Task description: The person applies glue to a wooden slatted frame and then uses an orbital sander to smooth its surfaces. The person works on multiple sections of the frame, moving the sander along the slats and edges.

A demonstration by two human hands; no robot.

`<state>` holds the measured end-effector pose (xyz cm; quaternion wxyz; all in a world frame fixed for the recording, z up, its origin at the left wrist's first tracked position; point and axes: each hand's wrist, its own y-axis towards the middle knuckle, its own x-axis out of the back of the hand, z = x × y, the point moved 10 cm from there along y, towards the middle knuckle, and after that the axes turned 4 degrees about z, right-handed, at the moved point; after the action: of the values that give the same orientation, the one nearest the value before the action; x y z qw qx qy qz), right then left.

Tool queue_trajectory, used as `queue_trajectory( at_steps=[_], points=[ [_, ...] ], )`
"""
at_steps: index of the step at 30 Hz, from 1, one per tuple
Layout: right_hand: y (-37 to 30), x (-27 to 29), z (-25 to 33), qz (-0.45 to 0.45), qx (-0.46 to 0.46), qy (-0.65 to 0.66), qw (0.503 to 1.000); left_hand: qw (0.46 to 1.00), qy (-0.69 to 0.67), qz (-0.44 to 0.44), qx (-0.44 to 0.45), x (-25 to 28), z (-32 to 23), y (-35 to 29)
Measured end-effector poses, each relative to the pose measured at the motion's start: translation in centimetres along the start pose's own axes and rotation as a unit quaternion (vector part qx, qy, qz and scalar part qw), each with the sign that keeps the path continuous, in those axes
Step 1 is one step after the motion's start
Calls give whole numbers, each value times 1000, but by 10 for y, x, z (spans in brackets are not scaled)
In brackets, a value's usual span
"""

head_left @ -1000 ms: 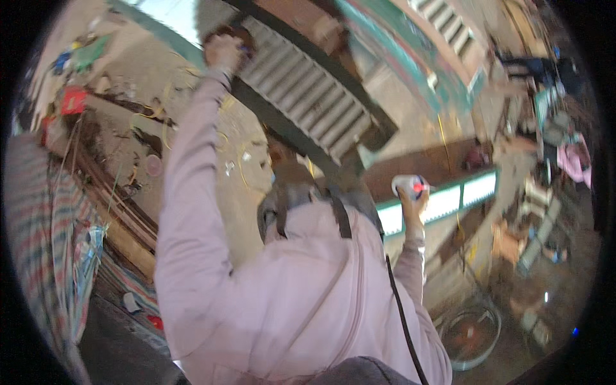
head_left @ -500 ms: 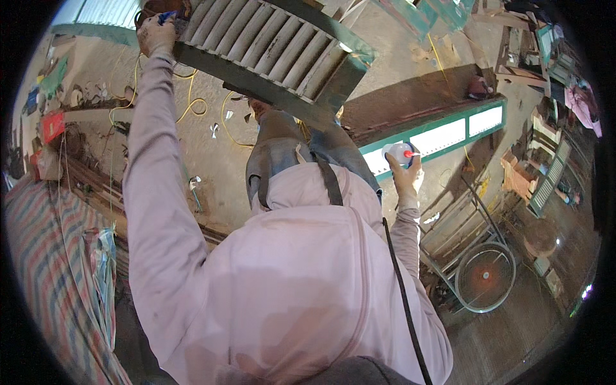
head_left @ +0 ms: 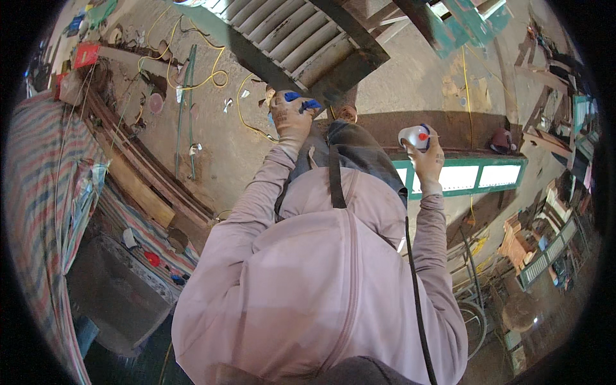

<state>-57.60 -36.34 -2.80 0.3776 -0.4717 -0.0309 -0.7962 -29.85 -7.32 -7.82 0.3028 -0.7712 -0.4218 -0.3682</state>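
Observation:
My left hand [head_left: 292, 122] is closed around a small blue object [head_left: 309, 104] in front of my legs; its kind is hard to make out. My right hand [head_left: 428, 162] grips a white squeeze bottle [head_left: 410, 136] with a red cap and a thin nozzle, held tilted to the right. Just beyond my left hand is the lower corner of a dark green shutter panel [head_left: 333, 74] with pale slats. Below and around the right hand lies a long green frame [head_left: 478, 176] with bright openings.
Yellow cord [head_left: 221, 78] loops over the dirt floor. Timber planks [head_left: 138, 183] and a striped tarp [head_left: 38, 167] fill the left side. A dark grey bin-like container [head_left: 119, 289] stands at lower left. On the right are a wheel [head_left: 473, 327] and a slatted panel [head_left: 548, 253].
My left hand has come down from the shutter's upper left to near my legs, the blue object still in it. The view has shifted; my right hand keeps the bottle.

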Motion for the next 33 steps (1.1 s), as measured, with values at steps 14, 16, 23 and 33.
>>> queue_trajectory(
  at_steps=[14, 16, 23, 33],
  points=[
    [-2, -8, -31, 61, -23, 30, 997, 973, 116, -23, 198, 13, -4, 8],
    [-4, -10, -27, 67, -33, 34, 997, 972, 61, -53, 220, 7, 15, -1],
    [3, 7, -29, 48, 2, 17, 999, 936, -131, 10, 327, -17, 59, 10],
    [3, -2, -32, 45, 28, 37, 998, 940, -134, 63, 309, -77, 82, -4]
  ],
)
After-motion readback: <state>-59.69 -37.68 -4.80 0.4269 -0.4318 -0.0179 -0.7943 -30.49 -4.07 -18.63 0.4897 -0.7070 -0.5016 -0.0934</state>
